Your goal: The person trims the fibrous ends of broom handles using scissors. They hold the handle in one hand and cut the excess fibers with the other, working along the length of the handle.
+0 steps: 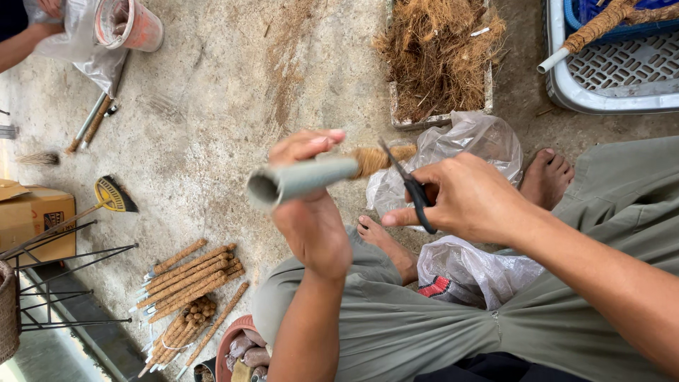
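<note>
My left hand (pixel 309 212) grips a grey plastic pipe (pixel 300 179) whose far end is wrapped in brown coconut fibre (pixel 378 159). The pipe's hollow end faces the camera. My right hand (pixel 463 198) holds black scissors (pixel 411 185), their blades open and pointing at the fibre wrap. Both hands hover above my lap; my bare feet (pixel 548 177) rest on the concrete floor below.
A tray of loose coconut fibre (pixel 438 60) lies ahead, with clear plastic bags (pixel 470 141) near my feet. Several finished fibre-wrapped sticks (pixel 191 279) lie at lower left. A grey plastic crate (pixel 615 71) is top right. Another person's arm (pixel 25 39) holds a bag top left. A cardboard box (pixel 35 223) stands at left.
</note>
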